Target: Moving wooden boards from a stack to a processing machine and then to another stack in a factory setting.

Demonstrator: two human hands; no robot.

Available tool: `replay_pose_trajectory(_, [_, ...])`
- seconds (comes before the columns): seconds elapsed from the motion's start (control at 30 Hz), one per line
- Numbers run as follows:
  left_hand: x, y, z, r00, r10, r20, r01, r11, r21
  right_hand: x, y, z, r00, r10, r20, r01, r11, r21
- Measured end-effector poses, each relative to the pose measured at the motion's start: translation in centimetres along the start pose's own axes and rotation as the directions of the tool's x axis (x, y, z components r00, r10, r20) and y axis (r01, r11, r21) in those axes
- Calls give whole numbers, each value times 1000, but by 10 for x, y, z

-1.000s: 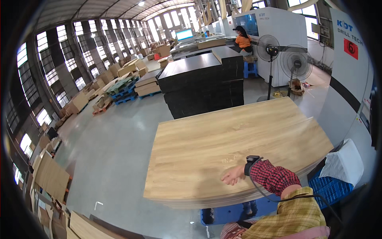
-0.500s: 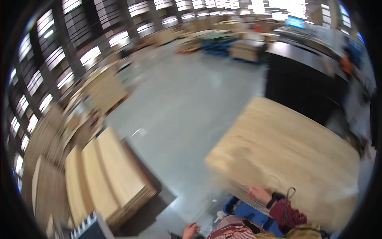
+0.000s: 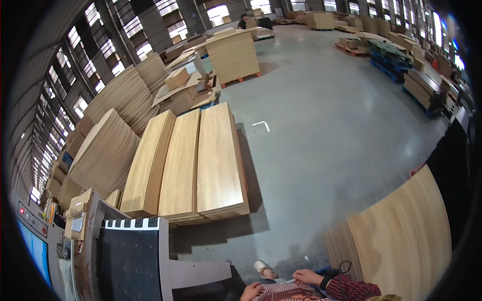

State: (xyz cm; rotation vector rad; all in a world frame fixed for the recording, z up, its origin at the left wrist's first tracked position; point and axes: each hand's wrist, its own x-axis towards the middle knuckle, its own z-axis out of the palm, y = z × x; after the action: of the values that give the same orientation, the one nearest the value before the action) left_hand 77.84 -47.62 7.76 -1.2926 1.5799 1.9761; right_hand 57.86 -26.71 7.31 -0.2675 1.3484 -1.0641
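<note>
The right hand [image 3: 307, 276] lies flat and loose at the body, its grip holding nothing, just beside the big stack of wooden sheets [image 3: 401, 241] at the right; the left hand [image 3: 250, 291] shows only partly, grip untellable; three board stacks [image 3: 193, 163] stand on the floor [image 3: 326, 125] ahead.

A big wood-panel factory or warehouse hall: tall stacks of light wood sheets [image 3: 198, 160] stand on a wide grey concrete floor [image 3: 326, 125], with more stacks on pallets [image 3: 233, 55] further off, blue pallets [image 3: 389, 55] along the right, high rows of windows [image 3: 105, 47] on the left wall, and a machine [image 3: 128, 256] with a control panel in the near corner.
</note>
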Motion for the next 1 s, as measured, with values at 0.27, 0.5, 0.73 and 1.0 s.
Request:
replay_pose_trajectory(0.27, [47,37,-84,993,87,-79,-106,955,-279,126,-104,26,997,-32,69,41,990,-134])
replay_pose_trajectory(0.5, [133,79,-200,945,184,-270,-271,903,-334,240,-177,51,983,-42,177,75,980,-183])
replay_pose_trajectory(0.73, [94,148,-257,922,46,-384,-251,826,-505,338,-237,82,907,347,237,-330,938,-107])
replay_pose_trajectory(1.0, [149,111,-260,838,-385,-387,-161,503,-849,561,-304,131,882,419,216,-332,877,-347])
